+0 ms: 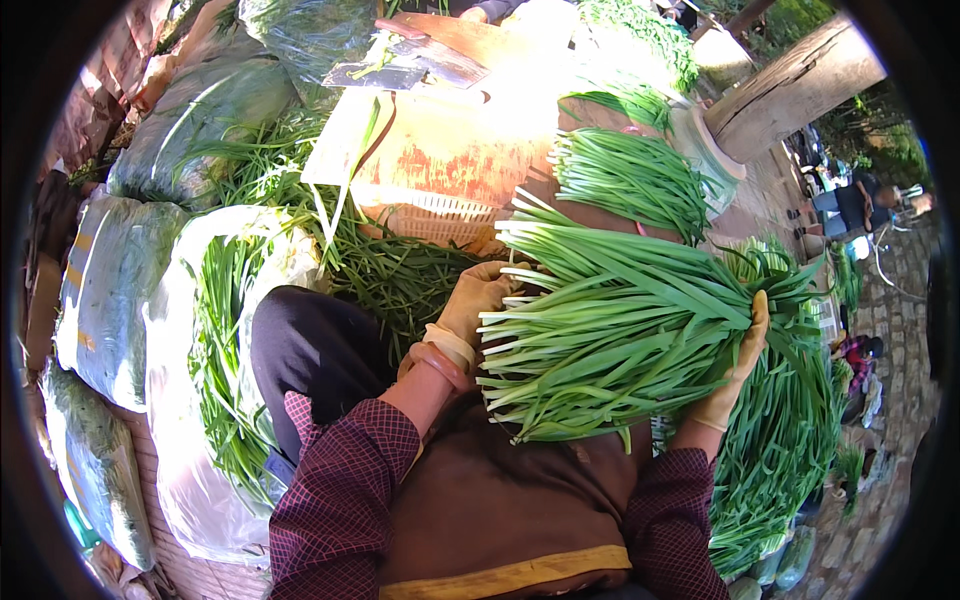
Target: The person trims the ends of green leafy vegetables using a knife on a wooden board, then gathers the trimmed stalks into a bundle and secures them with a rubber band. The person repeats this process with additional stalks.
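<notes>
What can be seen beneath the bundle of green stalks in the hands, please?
The brown apron shows past the near edge of the bundle; the right hand shows only partly. Anything else directly underneath is covered.

No text can be read — the yellow marks [82, 242] on the wrapped bundle [122, 290], well left of the left hand [476, 306], show no legible lettering.

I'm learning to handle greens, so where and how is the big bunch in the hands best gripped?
Grip the bunch around its leafy end, probably from the right, as the right hand does: the bunch narrows there, while the pale stem ends fan out leftward.
</notes>
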A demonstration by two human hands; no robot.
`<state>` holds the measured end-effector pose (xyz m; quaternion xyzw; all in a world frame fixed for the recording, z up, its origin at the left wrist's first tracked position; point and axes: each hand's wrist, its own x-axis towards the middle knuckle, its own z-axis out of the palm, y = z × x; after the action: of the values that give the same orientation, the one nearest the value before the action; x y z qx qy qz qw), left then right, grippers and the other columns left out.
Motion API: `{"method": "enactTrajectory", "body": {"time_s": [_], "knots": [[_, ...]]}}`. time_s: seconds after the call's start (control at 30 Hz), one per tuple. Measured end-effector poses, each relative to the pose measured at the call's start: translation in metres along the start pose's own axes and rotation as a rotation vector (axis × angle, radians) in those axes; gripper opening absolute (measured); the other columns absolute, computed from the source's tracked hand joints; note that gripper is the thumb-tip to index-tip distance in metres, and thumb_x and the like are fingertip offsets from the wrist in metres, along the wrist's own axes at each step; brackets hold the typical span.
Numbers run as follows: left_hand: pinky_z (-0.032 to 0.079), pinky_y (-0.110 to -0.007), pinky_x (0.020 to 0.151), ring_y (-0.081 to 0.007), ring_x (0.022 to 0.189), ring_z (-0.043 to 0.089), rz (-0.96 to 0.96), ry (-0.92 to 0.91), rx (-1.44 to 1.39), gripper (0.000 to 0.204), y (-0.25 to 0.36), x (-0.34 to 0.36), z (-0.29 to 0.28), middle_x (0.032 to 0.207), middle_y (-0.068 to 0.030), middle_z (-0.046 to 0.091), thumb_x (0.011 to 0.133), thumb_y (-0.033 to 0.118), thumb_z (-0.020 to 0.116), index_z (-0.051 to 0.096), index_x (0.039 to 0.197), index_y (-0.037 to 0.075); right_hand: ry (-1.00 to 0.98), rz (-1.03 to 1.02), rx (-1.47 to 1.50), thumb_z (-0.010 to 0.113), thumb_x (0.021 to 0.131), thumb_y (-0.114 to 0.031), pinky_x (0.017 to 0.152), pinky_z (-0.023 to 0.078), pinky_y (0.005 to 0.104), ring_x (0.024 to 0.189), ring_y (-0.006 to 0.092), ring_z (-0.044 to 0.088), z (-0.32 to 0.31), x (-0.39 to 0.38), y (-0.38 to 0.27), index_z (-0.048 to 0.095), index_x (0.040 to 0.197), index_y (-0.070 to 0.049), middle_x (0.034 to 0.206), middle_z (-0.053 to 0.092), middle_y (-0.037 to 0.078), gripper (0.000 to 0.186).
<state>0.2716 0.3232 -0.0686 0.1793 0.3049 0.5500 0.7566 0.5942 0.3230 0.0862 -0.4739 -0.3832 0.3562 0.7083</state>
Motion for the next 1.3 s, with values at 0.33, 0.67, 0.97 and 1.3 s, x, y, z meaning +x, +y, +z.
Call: {"method": "enactTrajectory", "body": {"time_s": [0.33, 0.67, 0.97, 1.3], "knots": [[0.050, -0.027, 0.064, -0.0122, 0.066, 0.058, 0.726, 0.688, -0.186, 0.027, 0.149, -0.027, -0.046, 0.083, -0.0042, 0.067, 0.102, 0.030, 0.058, 0.065, 0.095, 0.005, -0.053, 0.056, 0.020, 0.054, 0.102, -0.039, 0.095, 0.054, 0.0398, 0.105, 0.0244, 0.067, -0.016, 0.004, -0.001, 0.056, 0.132, -0.001, 0.120, 0.067, 0.015, 0.049], [0.055, -0.029, 0.075, -0.0181, 0.100, 0.065, 0.062, -0.068, 0.111, 0.067, 0.045, -0.112, -0.011, 0.126, -0.0121, 0.062, 0.095, 0.051, 0.065, 0.046, 0.142, 0.007, 0.029, 0.147, 0.049, 0.056, 0.100, -0.036, 0.084, 0.058, 0.0386, 0.094, 0.0258, 0.071, -0.025, 0.028, 0.007, 0.063, 0.119, 0.002, 0.109, 0.072, 0.014, 0.043], [0.026, -0.019, 0.041, -0.0033, 0.047, 0.038, 0.240, -0.280, 0.019, 0.021, 0.087, -0.111, 0.027, 0.077, -0.0010, 0.066, 0.098, 0.010, 0.060, 0.063, 0.117, 0.001, 0.220, -0.200, -0.102, 0.069, 0.089, -0.007, 0.067, 0.057, 0.0325, 0.072, 0.0183, 0.065, 0.004, 0.057, -0.024, 0.065, 0.104, 0.007, 0.095, 0.068, 0.009, 0.021], [0.048, -0.025, 0.076, -0.0106, 0.083, 0.059, 0.808, 0.209, 1.137, 0.034, 0.112, -0.099, -0.018, 0.108, -0.0036, 0.070, 0.089, 0.012, 0.073, 0.067, 0.122, 0.005, 0.233, -0.178, -0.078, 0.071, 0.088, -0.012, 0.074, 0.055, 0.0327, 0.078, 0.0175, 0.064, 0.018, 0.037, -0.034, 0.065, 0.108, 0.008, 0.100, 0.067, 0.009, 0.028]]}}
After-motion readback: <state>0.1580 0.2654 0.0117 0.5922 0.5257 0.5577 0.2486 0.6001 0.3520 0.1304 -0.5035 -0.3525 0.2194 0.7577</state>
